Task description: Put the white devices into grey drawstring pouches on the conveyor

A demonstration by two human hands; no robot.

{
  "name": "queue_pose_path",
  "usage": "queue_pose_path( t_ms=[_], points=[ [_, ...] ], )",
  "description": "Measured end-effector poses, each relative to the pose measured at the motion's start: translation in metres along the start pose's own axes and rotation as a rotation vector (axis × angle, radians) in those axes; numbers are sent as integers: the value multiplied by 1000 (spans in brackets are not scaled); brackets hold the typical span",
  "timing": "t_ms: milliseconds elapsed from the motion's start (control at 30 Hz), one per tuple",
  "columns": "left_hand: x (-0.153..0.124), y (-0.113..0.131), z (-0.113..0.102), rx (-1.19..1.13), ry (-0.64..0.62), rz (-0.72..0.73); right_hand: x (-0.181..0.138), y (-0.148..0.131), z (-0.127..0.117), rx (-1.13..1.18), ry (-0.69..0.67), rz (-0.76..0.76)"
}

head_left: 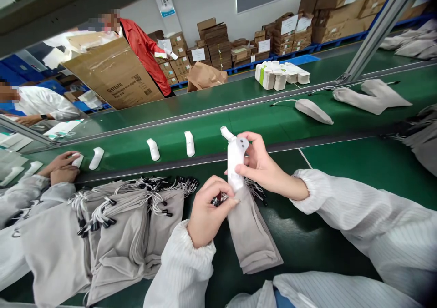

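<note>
My right hand [264,164] grips a white curved handheld device [235,158] with two dark dots on its rounded head, its kind not clear to me. The device's lower end is at the mouth of a grey drawstring pouch [252,235]; how far it reaches inside is hidden. At that mouth, my left hand [211,208] pinches the fabric between thumb and finger. The pouch hangs down over the green worktop, with dark-tipped cords around its top. Just behind my right hand lies another white device [226,133] on the green belt.
Stacked grey pouches [116,244] lie to my left. Further white devices [153,149] are spaced along the belt [211,117]. A co-worker's hands [64,167] hold a white piece at far left. Loose pouches [372,96] lie right. Across the belt, a person in red [143,48] stands by a carton [116,78].
</note>
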State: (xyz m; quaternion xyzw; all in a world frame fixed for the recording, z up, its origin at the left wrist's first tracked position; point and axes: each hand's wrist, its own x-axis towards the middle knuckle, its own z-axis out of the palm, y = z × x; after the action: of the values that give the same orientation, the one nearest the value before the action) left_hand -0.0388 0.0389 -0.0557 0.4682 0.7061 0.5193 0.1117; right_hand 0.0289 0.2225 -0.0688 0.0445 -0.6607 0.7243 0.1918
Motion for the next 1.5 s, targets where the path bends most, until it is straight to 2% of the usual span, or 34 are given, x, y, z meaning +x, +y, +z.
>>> queue_pose_path(
  t_ms=[100, 167, 233, 333, 400, 467, 600, 633, 733, 767, 833, 900, 933, 1000, 1067, 1133, 1267, 1367, 1500],
  points=[
    [5, 2, 2, -99, 219, -85, -3, -9, -2, -244, -130, -3],
    [7, 5, 2, -156, 312, -129, -3, -16, -4, -378, -208, 25],
    [9, 8, 2, -247, 309, -205, -2, -20, -4, -414, -237, 55],
    [12, 14, 3, -418, 258, -320, -3, -22, -2, -345, -297, 119],
    [15, 15, 0, -479, 234, -347, -4, -22, -1, -271, -354, 177],
    [19, 13, -6, -500, 246, -343, -7, -27, -4, -162, -350, 239],
    [22, 3, -19, -558, 466, -269, -13, -56, -21, 158, -71, 296],
    [21, 0, -20, -537, 489, -240, -13, -66, -27, 206, 2, 293],
    [14, -12, -13, -261, 401, -127, -7, -90, -43, 215, 226, 190],
    [10, -18, -8, -127, 355, -78, -2, -95, -48, 179, 314, 104],
    [3, -30, 2, 120, 273, 6, 11, -97, -61, 51, 492, -165],
    [-2, -43, 9, 320, 200, 62, 28, -88, -75, -179, 590, -385],
    [-4, -48, 11, 413, 166, 77, 37, -78, -83, -342, 589, -412],
    [-5, -57, 13, 599, 105, 117, 55, -52, -98, -768, 487, -273],
    [-4, -61, 14, 741, 55, 158, 72, -17, -112, -1139, 305, -8],
    [-2, -61, 14, 803, 24, 188, 85, 20, -121, -1333, 181, 194],
    [1, -57, 15, 798, 40, 156, 94, 73, -126, -1491, 101, 412],
    [2, -56, 16, 805, 61, 154, 91, 86, -121, -1547, 88, 381],
    [4, -56, 17, 831, 33, 186, 82, 75, -116, -1555, 123, 258]
  ],
)
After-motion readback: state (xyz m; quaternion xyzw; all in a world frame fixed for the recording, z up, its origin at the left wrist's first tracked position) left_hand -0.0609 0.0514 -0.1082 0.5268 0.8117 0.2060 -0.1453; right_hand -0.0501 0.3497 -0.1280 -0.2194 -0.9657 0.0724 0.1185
